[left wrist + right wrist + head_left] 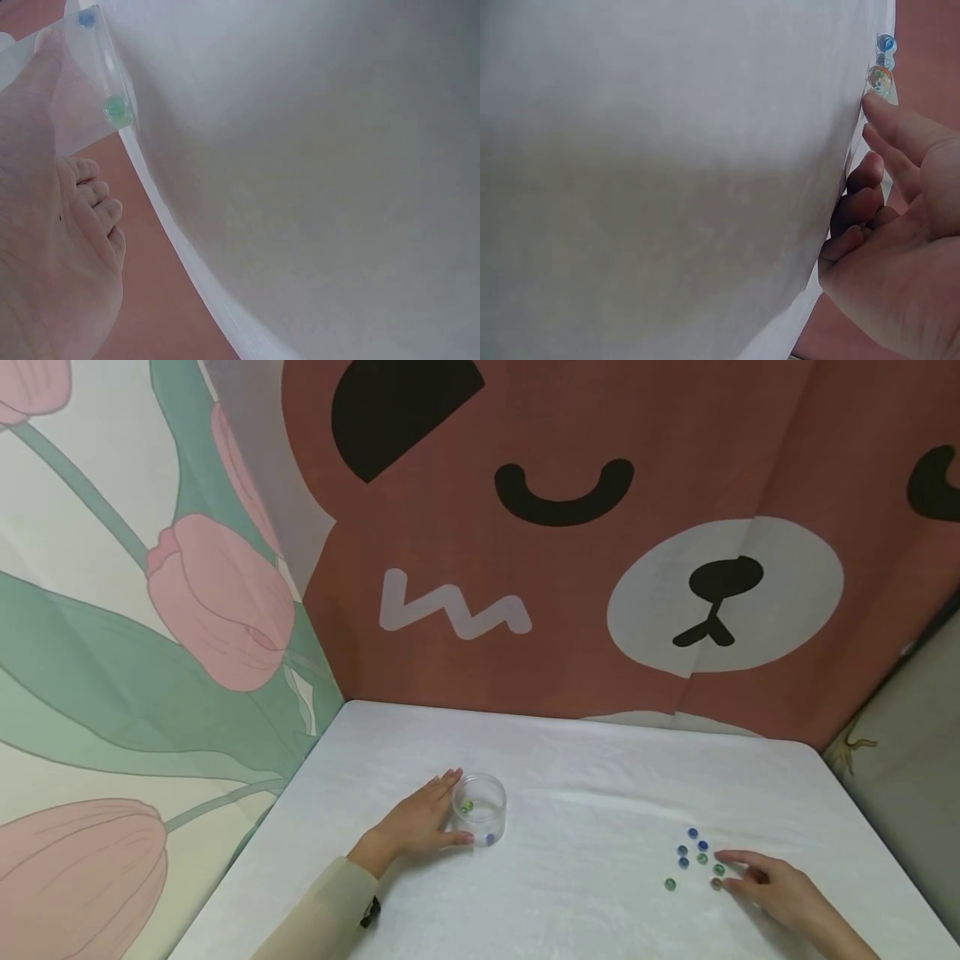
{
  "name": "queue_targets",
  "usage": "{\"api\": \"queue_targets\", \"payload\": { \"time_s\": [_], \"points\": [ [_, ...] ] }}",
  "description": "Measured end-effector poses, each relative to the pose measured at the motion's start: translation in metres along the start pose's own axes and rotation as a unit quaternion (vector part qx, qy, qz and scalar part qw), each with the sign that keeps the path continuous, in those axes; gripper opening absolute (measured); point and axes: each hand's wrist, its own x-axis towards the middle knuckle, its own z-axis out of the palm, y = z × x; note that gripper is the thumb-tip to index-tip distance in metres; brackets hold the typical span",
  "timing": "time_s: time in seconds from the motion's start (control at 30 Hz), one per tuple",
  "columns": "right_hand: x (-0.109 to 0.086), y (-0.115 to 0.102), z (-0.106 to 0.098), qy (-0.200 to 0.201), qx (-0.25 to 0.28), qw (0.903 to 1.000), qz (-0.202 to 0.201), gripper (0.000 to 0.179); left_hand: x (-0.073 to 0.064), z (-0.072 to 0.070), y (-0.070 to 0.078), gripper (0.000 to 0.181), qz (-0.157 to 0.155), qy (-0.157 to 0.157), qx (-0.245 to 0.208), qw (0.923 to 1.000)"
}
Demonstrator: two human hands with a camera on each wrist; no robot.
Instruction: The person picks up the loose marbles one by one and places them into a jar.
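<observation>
On the left of the table, my left hand holds a clear round container from its left side, thumb at the front and fingers at the back. Inside it lie a green marble and a blue marble, both visible through the wall. My right hand rests by a loose group of marbles, index finger and thumb spread apart. The thumb tip touches or nearly touches an orange-brown marble. A green marble sits between the two fingertips, and the other fingers are curled underneath.
Several more marbles lie left of my right hand, among them a blue marble and a separate green marble. A white cloth covers the table. Printed curtains hang behind it and at its left side.
</observation>
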Motion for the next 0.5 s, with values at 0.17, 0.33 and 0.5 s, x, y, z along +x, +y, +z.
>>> {"api": "queue_targets", "payload": {
  "time_s": [0.17,0.33,0.5],
  "points": [
    [-0.003,-0.0016,0.0002,-0.006,0.006,1.0,0.001,0.076,-0.0014,0.0005,0.0,0.107,0.001,-0.001,0.001,1.0],
    [-0.0024,-0.0031,-0.0001,0.012,0.003,0.9999,-0.012,0.064,-0.0012,0.0009,-0.0006,0.107,0.002,0.002,0.012,0.9999],
    [-0.0002,-0.0037,0.0005,0.038,-0.016,0.9989,-0.023,0.05,-0.0005,0.0004,-0.001,0.106,0.004,0.004,0.013,0.9999]
  ]
}}
